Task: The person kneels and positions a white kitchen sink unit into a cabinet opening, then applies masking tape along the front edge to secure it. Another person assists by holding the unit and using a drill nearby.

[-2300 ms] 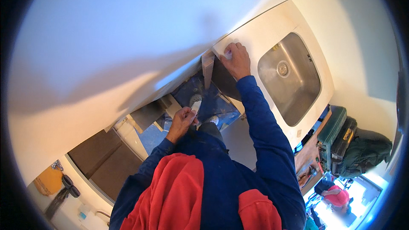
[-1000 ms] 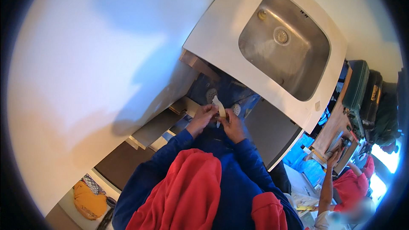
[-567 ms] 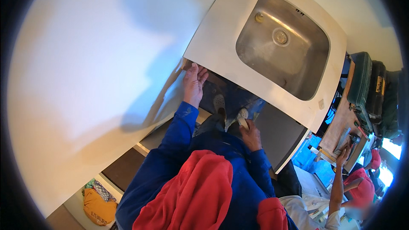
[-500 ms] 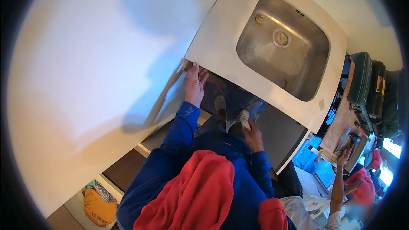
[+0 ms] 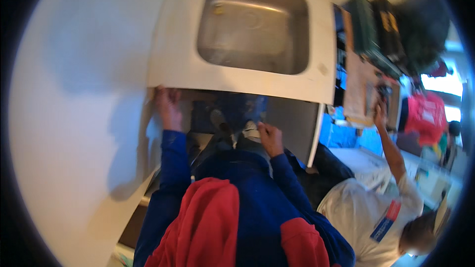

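My left hand (image 5: 169,109) is at the near left corner of a white countertop (image 5: 173,64), its fingertips gripping the edge beside the wall. An inset steel sink (image 5: 252,34) fills the middle of that countertop. Lower and to the right, my right hand (image 5: 270,139) is closed in front of my body, above my shoe. Whatever it holds is too small and blurred to name. Between the hands, below the counter's front edge, is the open cabinet space, with a dark side panel (image 5: 292,118) on the right.
A pale wall (image 5: 74,118) runs along my left. To the right, a co-worker in a light shirt (image 5: 363,212) reaches toward a wooden board (image 5: 358,86) with tools on it. Dark tool cases (image 5: 363,24) stand beyond. Another person in a red shirt (image 5: 426,118) is farther off.
My view has turned, so the counter now lies level and farther left. My left hand stays at the counter corner. My right hand remains closed before me. More of the co-worker shows.
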`<state>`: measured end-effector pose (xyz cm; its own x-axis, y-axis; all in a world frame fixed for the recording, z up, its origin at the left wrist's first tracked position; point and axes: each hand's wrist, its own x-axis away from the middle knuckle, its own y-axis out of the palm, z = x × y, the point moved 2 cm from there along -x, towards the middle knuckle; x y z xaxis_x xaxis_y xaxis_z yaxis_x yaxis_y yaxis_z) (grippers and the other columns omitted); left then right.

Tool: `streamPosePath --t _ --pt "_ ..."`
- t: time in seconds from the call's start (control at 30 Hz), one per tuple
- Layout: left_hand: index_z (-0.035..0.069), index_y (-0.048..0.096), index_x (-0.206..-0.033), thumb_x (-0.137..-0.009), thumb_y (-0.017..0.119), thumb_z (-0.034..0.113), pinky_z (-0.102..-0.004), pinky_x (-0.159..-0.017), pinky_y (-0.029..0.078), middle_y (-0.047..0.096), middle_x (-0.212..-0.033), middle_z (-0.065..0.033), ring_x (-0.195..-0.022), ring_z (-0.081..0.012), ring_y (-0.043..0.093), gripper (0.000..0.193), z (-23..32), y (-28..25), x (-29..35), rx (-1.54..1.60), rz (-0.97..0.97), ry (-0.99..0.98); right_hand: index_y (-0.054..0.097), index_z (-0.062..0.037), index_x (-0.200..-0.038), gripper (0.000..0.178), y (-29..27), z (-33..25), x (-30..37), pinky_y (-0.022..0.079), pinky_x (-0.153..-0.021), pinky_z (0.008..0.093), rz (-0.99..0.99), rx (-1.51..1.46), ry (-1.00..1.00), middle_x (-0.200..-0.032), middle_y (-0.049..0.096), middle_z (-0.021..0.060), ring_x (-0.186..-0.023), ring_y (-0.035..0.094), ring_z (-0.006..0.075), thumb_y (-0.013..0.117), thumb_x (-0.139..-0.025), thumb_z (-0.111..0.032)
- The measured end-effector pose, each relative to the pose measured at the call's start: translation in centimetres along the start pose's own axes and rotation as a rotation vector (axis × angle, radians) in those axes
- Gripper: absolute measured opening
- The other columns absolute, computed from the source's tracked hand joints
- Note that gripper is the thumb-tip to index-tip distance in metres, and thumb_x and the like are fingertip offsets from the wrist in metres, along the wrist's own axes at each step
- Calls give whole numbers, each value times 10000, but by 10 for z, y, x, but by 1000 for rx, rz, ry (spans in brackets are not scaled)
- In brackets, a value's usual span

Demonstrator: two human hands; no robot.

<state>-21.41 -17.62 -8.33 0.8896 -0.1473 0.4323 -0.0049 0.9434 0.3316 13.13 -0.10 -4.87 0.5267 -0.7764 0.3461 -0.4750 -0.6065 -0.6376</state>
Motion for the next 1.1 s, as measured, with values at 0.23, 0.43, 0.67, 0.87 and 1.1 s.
streamPosePath --t 0.23,0.43,0.67,0.87,1.1 --pt "109 595 -1322 -1017 683 462 -325 -866 577 700 -1169 -97 -1018 -187 672 475 -9 -2 -17 -56 39 53 645 -44 -1269 350 -37 16 -33 459 -587 275 135 -597 138 -878 632 18 -746 582 98 714 -975 -219" --pt "68 534 -1384 -1042 646 450 -348 -931 585 664 -1243 -146 -1049 -226 666 525 -12 -8 -31 -141 7 80 630 -60 -1237 329 -88 31 -58 318 -430 239 -5 -1188 333 -766 569 -27 -490 422 54 681 -1015 -298" --pt "43 527 -1339 -1071 611 376 -393 -1012 582 594 -1276 -171 -1135 -271 608 436 -20 -7 -69 -138 -135 -41 650 -38 -1116 398 -80 44 -81 274 -389 262 89 -1433 235 -662 520 -25 -443 420 76 709 -995 -413" --pt "64 549 -1270 -1075 601 246 -425 -976 608 608 -1183 -145 -995 -267 629 272 -26 -19 -135 -134 -95 -91 662 -29 -943 447 -67 43 -93 304 -416 306 251 -1315 245 -612 474 -28 -446 393 103 698 -994 -472" --pt "58 581 -1200 -1045 635 198 -423 -913 652 603 -1047 -130 -902 -262 636 216 -30 -15 -139 -153 -128 -49 717 44 -793 501 -54 52 -104 462 -574 395 358 -1192 257 -680 649 79 -596 589 184 696 -981 -419"
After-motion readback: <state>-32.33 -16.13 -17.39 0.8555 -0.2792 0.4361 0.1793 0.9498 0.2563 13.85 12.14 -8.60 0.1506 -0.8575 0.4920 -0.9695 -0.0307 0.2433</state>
